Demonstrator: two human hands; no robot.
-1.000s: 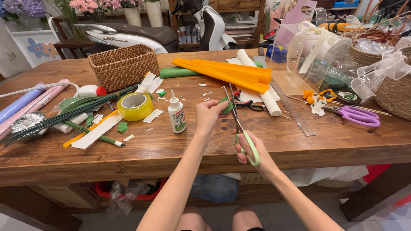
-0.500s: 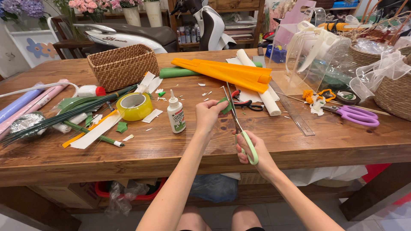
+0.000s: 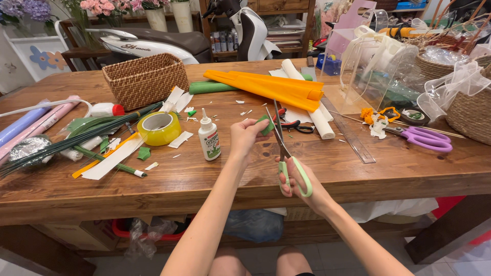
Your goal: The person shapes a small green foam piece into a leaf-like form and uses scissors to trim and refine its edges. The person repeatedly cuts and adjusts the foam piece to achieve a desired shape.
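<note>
green paper scrap (image 3: 266,125) | small, pinched, raised over table || scissors (image 3: 284,153) | green-handled, blades open, pointing away

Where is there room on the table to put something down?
Bare wood runs along the near edge of the table, in front of the glue bottle, and again between the ruler and the purple scissors. The left side is crowded with green stems, tape roll and paper scraps.
</note>
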